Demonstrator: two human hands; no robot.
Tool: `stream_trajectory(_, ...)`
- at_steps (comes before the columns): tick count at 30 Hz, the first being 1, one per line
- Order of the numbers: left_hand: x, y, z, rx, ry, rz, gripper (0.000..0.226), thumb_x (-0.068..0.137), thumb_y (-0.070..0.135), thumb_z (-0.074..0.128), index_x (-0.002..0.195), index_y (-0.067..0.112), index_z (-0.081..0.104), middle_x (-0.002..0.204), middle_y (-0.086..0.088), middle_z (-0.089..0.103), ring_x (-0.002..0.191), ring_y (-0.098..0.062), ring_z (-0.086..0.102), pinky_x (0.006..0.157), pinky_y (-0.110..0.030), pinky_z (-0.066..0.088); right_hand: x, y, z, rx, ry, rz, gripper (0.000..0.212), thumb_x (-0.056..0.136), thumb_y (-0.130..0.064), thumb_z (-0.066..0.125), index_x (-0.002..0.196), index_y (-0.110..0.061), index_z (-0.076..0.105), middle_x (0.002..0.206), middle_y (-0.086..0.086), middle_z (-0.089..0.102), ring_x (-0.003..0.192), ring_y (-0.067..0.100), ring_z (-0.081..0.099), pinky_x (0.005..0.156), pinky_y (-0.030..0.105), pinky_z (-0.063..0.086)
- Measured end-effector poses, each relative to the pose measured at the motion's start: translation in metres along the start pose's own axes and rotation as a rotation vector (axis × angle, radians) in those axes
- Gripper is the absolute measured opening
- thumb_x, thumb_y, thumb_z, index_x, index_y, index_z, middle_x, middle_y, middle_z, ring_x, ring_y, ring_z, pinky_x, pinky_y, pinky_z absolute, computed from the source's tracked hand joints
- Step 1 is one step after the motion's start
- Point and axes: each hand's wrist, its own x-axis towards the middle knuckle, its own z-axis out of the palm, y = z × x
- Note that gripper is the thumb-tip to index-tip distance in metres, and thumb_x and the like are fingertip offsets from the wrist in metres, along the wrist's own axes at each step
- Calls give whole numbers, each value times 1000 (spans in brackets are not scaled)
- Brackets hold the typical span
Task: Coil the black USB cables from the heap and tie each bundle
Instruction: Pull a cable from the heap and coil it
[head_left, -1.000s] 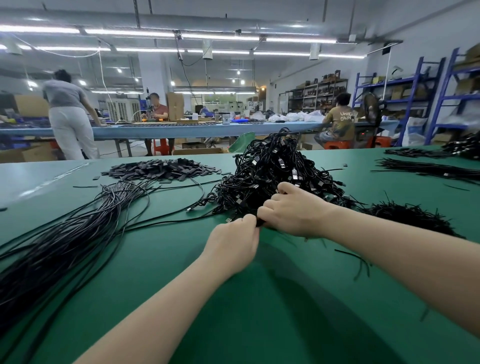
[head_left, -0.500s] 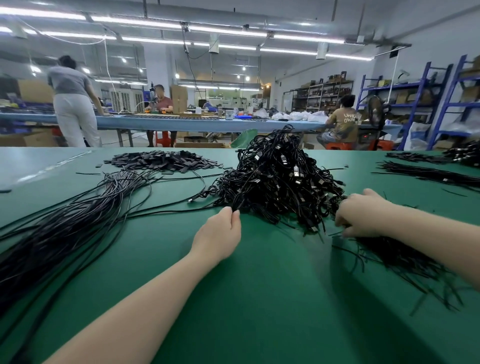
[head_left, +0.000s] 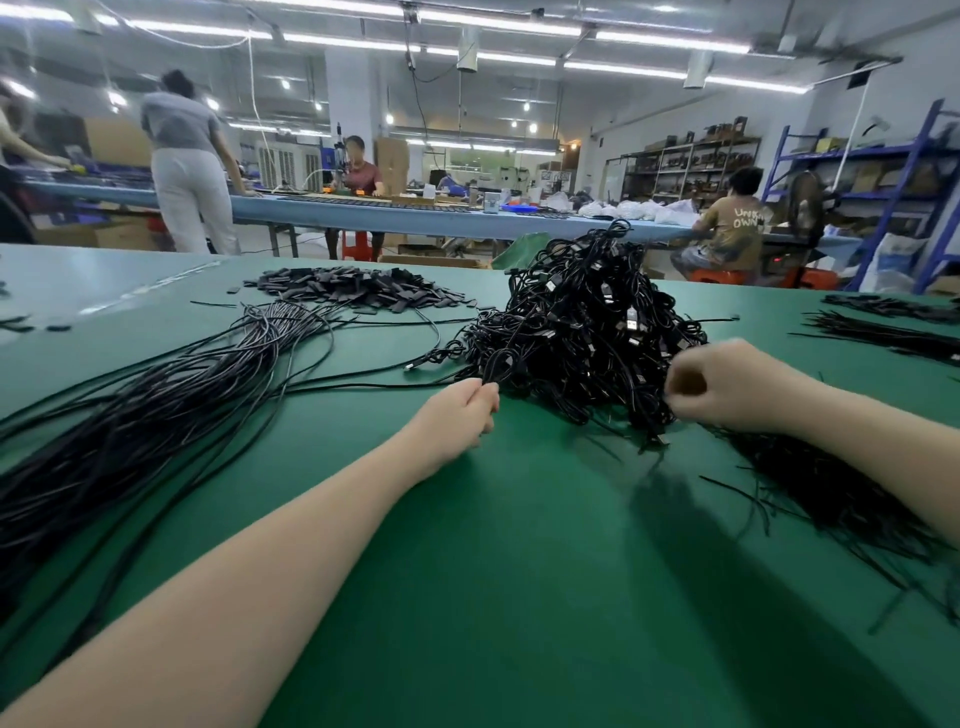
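Nearest us, on the green table (head_left: 519, 597), our left hand (head_left: 457, 415) pinches a black cable (head_left: 363, 385) at the near edge of the heap (head_left: 582, 332). Our right hand (head_left: 727, 387) is curled by the heap's right side; we cannot tell what it grips. Loose cables (head_left: 130, 415) fan left, thin ties (head_left: 831, 488) right. Farther back lie flat black pieces (head_left: 353, 286).

Both forearms are bare to the frame edge, left hand (head_left: 457, 415) and right hand (head_left: 727, 387) ungloved, ringless.

matt green table (head_left: 519, 571), glossy black cables (head_left: 582, 332)
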Motion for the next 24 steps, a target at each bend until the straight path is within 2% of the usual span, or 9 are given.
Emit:
stream_trajectory(2, 0, 1, -2, -50, -19, -10, 29, 104, 24, 34, 78, 14, 42, 65, 3, 39, 57, -12, 34, 49, -19, 32, 3, -23, -2, 328, 264, 18, 12, 79, -22, 71, 70, -26, 65, 67, -14, 66, 58, -4, 57, 56, 10, 42)
stream_trajectory(3, 0, 1, -2, -54, -24, -9, 28, 105, 24, 34, 79, 14, 42, 65, 3, 38, 56, -11, 33, 48, -18, 32, 6, -39, 0, 441, 327, 19, 11, 77, -23, 73, 69, -27, 66, 63, -14, 66, 56, -3, 58, 53, 7, 42)
stream_trajectory(8, -2, 2, -2, -43, 34, 14, 27, 104, 24, 35, 80, 14, 38, 66, -1, 39, 52, -12, 32, 50, -25, 32, 30, -108, 34, 770, 470, 33, 14, 76, -19, 73, 69, -29, 66, 63, -12, 68, 58, -2, 62, 57, 13, 50)
stream_trajectory(11, -1, -1, -5, 31, 156, 31, 29, 103, 29, 37, 77, 15, 37, 67, -2, 44, 52, -16, 37, 57, -31, 36, 33, -121, 59, 732, 500, 90, 9, 78, -18, 70, 74, -25, 65, 68, -13, 66, 63, -2, 60, 63, 14, 48)
stream_trajectory(14, 2, -5, -6, 127, 278, 52, 32, 103, 33, 35, 78, 13, 40, 75, -7, 50, 68, -25, 46, 70, -42, 43, 22, -117, 78, 436, 411, 2, 11, 84, -16, 65, 93, -19, 69, 85, -6, 68, 80, 15, 64, 75, 33, 53)
stream_trajectory(16, 5, -5, -5, 154, 298, 51, 33, 103, 34, 34, 81, 10, 42, 78, -7, 51, 72, -26, 48, 75, -44, 45, 21, -113, 82, 347, 421, -44, 18, 86, -15, 63, 102, -17, 71, 95, 0, 69, 85, 21, 64, 75, 37, 53)
stream_trajectory(18, 7, -6, -3, 130, 284, 43, 33, 103, 33, 34, 83, 9, 42, 77, -7, 50, 71, -25, 45, 73, -42, 43, 24, -113, 81, 383, 450, -45, 23, 89, -14, 60, 110, -18, 71, 101, 1, 69, 87, 21, 64, 77, 37, 52)
stream_trajectory(21, 8, -8, -3, 60, 265, 34, 31, 103, 31, 35, 79, 13, 41, 71, -1, 46, 67, -23, 41, 69, -35, 37, 29, -114, 87, 344, 309, -125, 32, 94, -13, 54, 124, -19, 64, 110, 2, 67, 98, 21, 61, 83, 32, 48)
stream_trajectory(24, 7, -7, -4, -43, 251, 22, 29, 104, 28, 35, 78, 16, 40, 63, 4, 42, 53, -12, 35, 56, -29, 32, 30, -111, 91, 371, 322, -111, 33, 93, -14, 57, 125, -20, 64, 110, 3, 68, 97, 20, 62, 85, 31, 48)
